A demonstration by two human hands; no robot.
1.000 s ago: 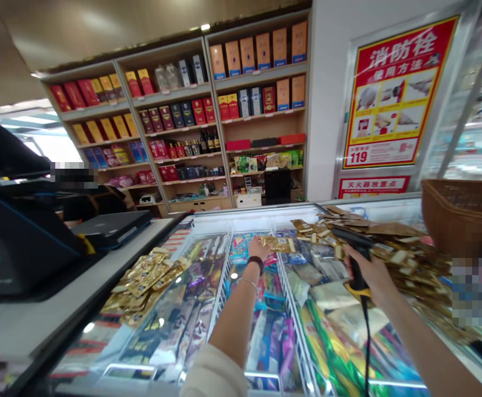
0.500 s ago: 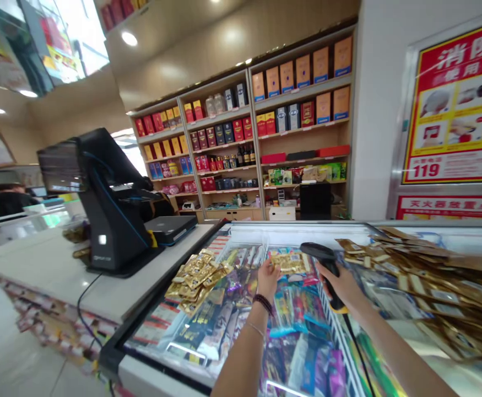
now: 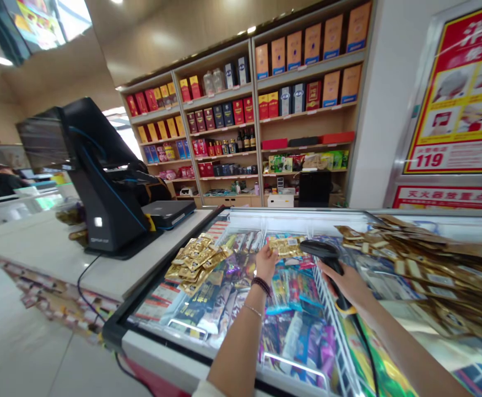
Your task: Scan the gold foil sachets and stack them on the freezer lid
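Right hand (image 3: 350, 284) nearer gold packet (image 3: 290, 247) now, fingers (image 3: 328, 270) wrapped round scanner (image 3: 321, 250), left hand (image 3: 265, 264) outstretched, fingers (image 3: 271, 254) pinching packet.

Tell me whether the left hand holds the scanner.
No, the right hand grips the scanner; the left hand holds a gold packet.

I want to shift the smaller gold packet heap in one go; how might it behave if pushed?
The smaller heap of gold packets would likely spread rather than move as one, since they overlap loosely. They may slide easily, as they and the glass top beneath look glossy. Rolling seems unlikely, because they look flat.
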